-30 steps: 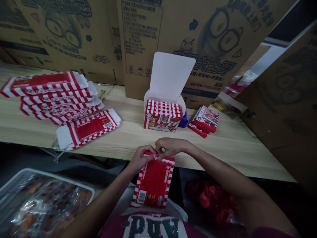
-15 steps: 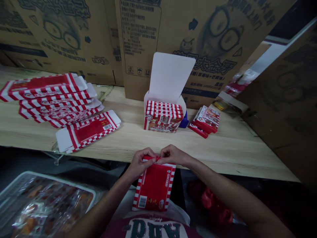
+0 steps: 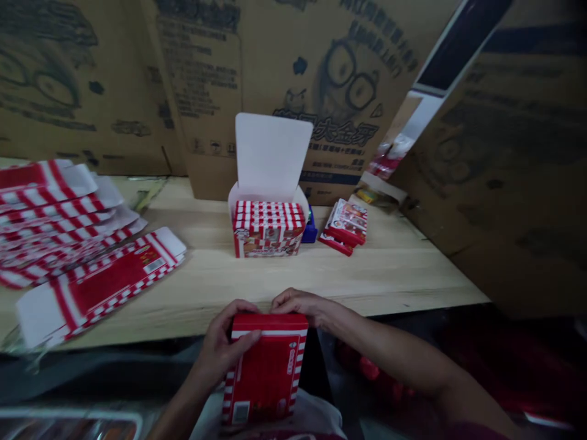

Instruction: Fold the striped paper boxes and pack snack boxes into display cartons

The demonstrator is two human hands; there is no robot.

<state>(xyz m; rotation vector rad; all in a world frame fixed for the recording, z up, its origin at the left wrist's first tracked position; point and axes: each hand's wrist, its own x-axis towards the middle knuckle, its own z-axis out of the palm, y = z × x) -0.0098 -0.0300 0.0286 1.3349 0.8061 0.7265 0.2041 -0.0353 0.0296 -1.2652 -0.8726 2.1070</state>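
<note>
A red box with striped edges (image 3: 270,373) stands upright in front of me, below the table's front edge, its barcode side facing me. My left hand (image 3: 229,342) grips its left side, thumb across the front and fingers behind. At the top right corner is my right hand (image 3: 296,304), its fingers curled and partly hidden behind the box. Beyond them on the table, a display box (image 3: 270,153) with a raised white lid holds a row of small striped boxes (image 3: 268,214).
Flat striped cartons (image 3: 50,214) are stacked at the left, with another flat carton (image 3: 114,281) nearer. Small red boxes (image 3: 346,223) lie right of the display box beside a blue object (image 3: 310,231). Large cardboard boxes (image 3: 202,91) line the back of the wooden table (image 3: 367,281).
The view has turned right. The top of the held box now looks closed and flat. My left hand has moved down its left side, and my right hand has shifted to the right corner.
</note>
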